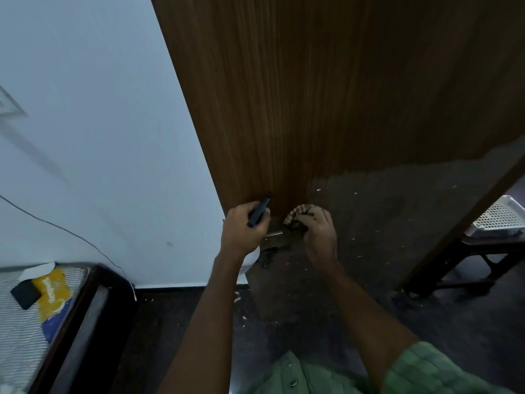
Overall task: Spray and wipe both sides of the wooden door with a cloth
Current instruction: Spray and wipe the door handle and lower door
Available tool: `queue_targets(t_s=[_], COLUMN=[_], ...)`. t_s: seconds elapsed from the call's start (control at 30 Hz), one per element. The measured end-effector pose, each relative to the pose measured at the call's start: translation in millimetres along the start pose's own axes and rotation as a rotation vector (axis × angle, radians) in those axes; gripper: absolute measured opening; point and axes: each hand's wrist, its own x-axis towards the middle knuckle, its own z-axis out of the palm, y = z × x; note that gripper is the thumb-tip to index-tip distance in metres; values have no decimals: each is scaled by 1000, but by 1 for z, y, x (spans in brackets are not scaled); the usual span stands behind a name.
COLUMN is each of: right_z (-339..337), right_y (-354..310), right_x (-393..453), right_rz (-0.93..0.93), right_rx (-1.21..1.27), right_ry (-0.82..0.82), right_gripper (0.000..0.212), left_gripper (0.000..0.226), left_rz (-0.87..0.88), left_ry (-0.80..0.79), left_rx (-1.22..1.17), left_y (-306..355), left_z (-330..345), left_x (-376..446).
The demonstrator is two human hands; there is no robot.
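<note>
wooden door [326, 95] fills the upper centre and right of the frame, its lower edge reaching down to mid-frame. pale wall [93, 123] takes the upper left, with a thin dark cable [71, 234] run across it down toward the lower left. bed [42, 322] sits at lower left: striped mattress, a yellow and blue pack [54, 291] and a small black item [26, 292] laid on it, dark frame along its edge. white perforated basket [500, 217] is seen at the right edge on a dark stand [454, 268], partly blocked by the door edge. dark floor [369, 251] is scattered with pale flecks.

left hand [244, 231], mid-frame, is curled round the neck of a spray bottle [251, 258]; the dark nozzle [259, 211] is pointed up at the foot of the door. right hand [318, 234], just beside it, is closed on a bunched cloth [297, 217], held against or very near the door's lower edge; contact cannot be confirmed.

bottle body is mostly hidden behind the left wrist. cloth pattern is blurred. green shirt [426, 371] is cut off at the bottom edge.
</note>
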Motion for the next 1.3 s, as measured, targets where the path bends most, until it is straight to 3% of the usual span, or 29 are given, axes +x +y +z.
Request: queue_targets(t_s=[0.13, 0.2, 0.3, 0.37, 0.43, 0.57, 0.63, 0.7, 0.8, 0.83, 0.93, 1.03, 1.07, 1.13, 1.23, 1.3], right_z=[-37, -34, -12, -6, -11, -38, -38, -23, -10, -14, -40, -55, -52, -39, -31, -45], right_y=[-28, -25, 4, 21, 26, 4, 6, 25, 59, 64, 47, 35, 39, 61, 95, 97], right_x=[53, 58, 27, 8, 11, 62, 70, 48, 11, 11, 45, 78, 76, 54, 24, 35], right_rz=[-106, -131, -171, -175, -188, -211, -208, -232, -262, -269, -300, -275, -277, -296, -363, -386], right_rx=[40, 70, 72, 31, 50, 68, 79, 49, 6, 5, 51, 61, 55, 14, -53, -29], right_ry=[325, 399, 141, -72, -90, 347, 436, 289, -73, -104, 163, 468, 459, 288, -29, -8], right_gripper=[33, 30, 21, 31, 34, 23, 24, 23, 42, 43, 19, 26, 22, 16, 35, 31], left_gripper=[36, 37, 38, 39, 37, 34, 35, 34, 32, 33, 38, 37, 38, 39, 38, 37], left_rz=[-54, -78, -78, -92, -103, -77, -64, -53, -40, -38, -33, -36, -36, -34, -36, -46], left_ry=[-22, -31, -38, -23, -3, 25, 33, 35, 29, 31, 54, 66, 72, 70, 77, 102], left_rx=[3, 1, -30, -47, -58, -73, -76, -85, -95, -90, -53, -47, -46, -61, -78, -83], left_y=[14, 25, 36, 39, 41, 46, 50, 52, 54, 55, 57, 63, 66, 71, 74, 76], left_z=[14, 24, 35, 43, 51, 61, 64, 66, 68, 70, 77, 86, 89, 97, 108, 115], left_x=[10, 13, 18, 20, 20, 21, 21, 21, 23, 23, 25, 28, 28, 27, 27, 27])
